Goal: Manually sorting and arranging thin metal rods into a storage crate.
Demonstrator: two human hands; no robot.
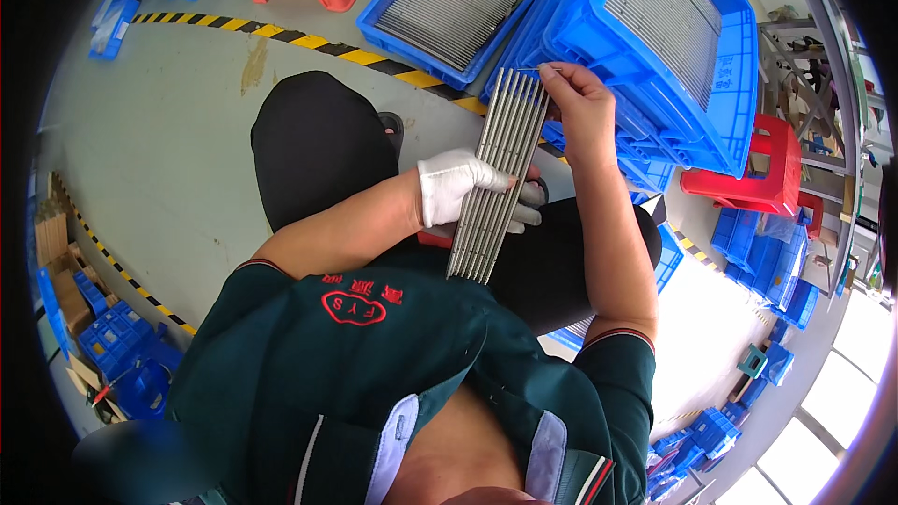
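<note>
A flat row of several slim metal rods (500, 168) lies side by side, slanting up over my lap. My left hand (454, 189), in a white glove with some fingertips bare, is closed around the middle of the row. At its upper end my bare right hand (578, 98) is closed in a pinch, thumb against forefinger. A thin, needle-like wire (528, 69) sticks out leftward from that pinch, across the rod tips. Whether it enters a rod is too small to tell.
Ahead, a blue crate (369, 30) holds a layer of similar rods. Stacked blue crates (599, 42) with more rods rise close to my right hand. Red plastic stools (769, 173) stand to the right and at the far left. Black-yellow tape (309, 40) marks the floor.
</note>
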